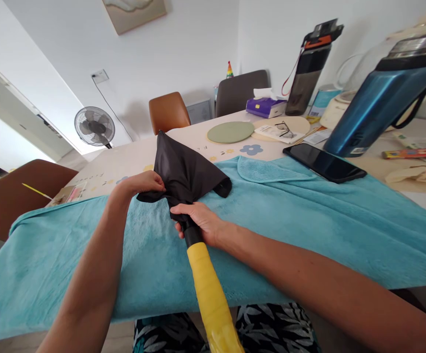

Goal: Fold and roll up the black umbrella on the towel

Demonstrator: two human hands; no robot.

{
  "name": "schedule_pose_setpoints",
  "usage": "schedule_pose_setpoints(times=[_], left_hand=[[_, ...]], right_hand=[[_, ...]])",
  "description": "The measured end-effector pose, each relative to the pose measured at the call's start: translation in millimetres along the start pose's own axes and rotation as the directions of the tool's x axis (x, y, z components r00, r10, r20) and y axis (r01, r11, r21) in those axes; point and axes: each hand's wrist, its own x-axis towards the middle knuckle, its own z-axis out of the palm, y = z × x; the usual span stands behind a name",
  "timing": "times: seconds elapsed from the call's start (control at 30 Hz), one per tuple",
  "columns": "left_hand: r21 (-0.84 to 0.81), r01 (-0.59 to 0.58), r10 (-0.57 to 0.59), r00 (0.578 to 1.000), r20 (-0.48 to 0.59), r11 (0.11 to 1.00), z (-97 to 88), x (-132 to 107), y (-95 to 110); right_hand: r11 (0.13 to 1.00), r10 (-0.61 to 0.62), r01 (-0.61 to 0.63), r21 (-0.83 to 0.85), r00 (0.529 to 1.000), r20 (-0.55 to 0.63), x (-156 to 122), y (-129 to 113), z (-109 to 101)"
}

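Note:
A black umbrella (183,169) with a long yellow handle lies over the teal towel, its canopy loosely folded and flaring out toward the far side. The handle (211,294) points back toward my lap and runs out of the bottom of the view. My left hand (145,182) is closed in a pinch on the left edge of the canopy fabric. Around the umbrella just above the handle, where the fabric gathers, my right hand (201,223) is wrapped. Some of its fingers are hidden underneath.
The teal towel (272,235) covers the near part of the table. A phone (325,162) rests at its right edge, near a tilted-looking blue flask (386,98) and a dark bottle (310,68). Glasses (284,130), a green mat (230,132) and a purple tissue pack (266,107) lie farther back.

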Motion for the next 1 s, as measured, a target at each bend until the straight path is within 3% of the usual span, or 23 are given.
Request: schedule_pose_setpoints(times=[0.37, 0.57, 0.63, 0.73, 0.77, 0.8, 0.9, 1.0], left_hand=[[0.1, -0.079, 0.08, 0.997, -0.006, 0.992, 16.2, 6.7, -13.9], [0.082, -0.03, 0.037, 0.996, -0.08, 0.996, 25.9, -5.4, -18.9], [0.124, -0.008, 0.028, 0.988, -0.153, 0.992, 26.1, -13.3, -14.6], [0.246, 0.015, 0.08, 0.925, -0.372, 0.969, 22.9, -29.1, -1.6], [0.237, -0.016, 0.111, 0.911, -0.397, 0.971, 21.3, -34.8, 3.4], [0.202, -0.069, 0.142, 0.917, -0.373, 0.977, 19.9, -40.5, 8.3], [0.076, -0.208, 0.218, 0.96, -0.174, 0.975, 17.7, -54.9, 18.9], [0.069, -0.192, 0.197, 0.977, -0.08, 0.979, 19.7, -61.7, 22.2]], right_hand=[[1.0, -0.021, 0.021, 0.004, 0.999, -0.026, 1.6, 1.7, -0.9], [1.0, -0.016, 0.015, -0.012, 1.0, -0.019, 1.1, 0.3, -1.3], [1.0, -0.026, 0.026, -0.011, 0.999, -0.026, 1.0, 0.1, -1.1], [0.999, -0.033, 0.033, -0.018, 0.999, -0.033, 1.0, 0.1, -0.9], [0.999, -0.032, 0.032, -0.023, 0.999, -0.034, 0.9, 0.1, -0.9], [0.999, -0.031, 0.03, -0.029, 0.999, -0.035, 0.7, 0.0, -0.8], [0.999, -0.033, 0.032, -0.038, 0.999, -0.034, -0.1, -0.6, -0.3], [0.999, -0.023, 0.021, -0.047, 0.999, -0.035, -0.6, -1.5, 0.5]])
